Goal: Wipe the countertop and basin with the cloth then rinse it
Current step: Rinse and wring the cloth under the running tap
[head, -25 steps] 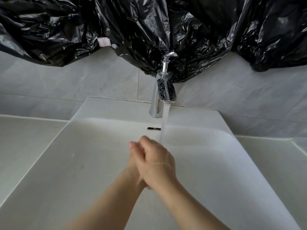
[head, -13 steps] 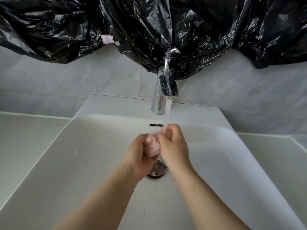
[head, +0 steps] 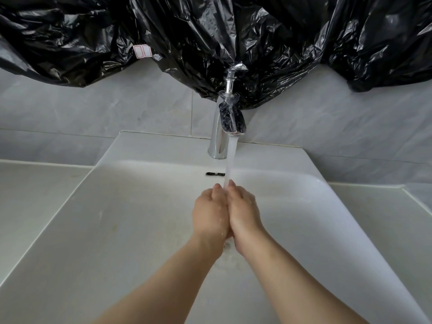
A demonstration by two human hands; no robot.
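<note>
Head view has my left hand (head: 210,213) and right hand (head: 244,213) pressed palm to palm, fingers fairly straight, right under the stream (head: 230,160) from the tap (head: 222,134), low over the basin (head: 117,230). By my reckoning we're at the rinse, with the wiping of countertop (head: 35,195) and basin likely done, though these pale surfaces won't tell me clean from dirty. No cloth in sight: it may be squeezed between my palms, but I can't tell.

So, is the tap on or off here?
On. A stream falls from the tap onto the left hand and right hand, pressed together over the basin.
</note>
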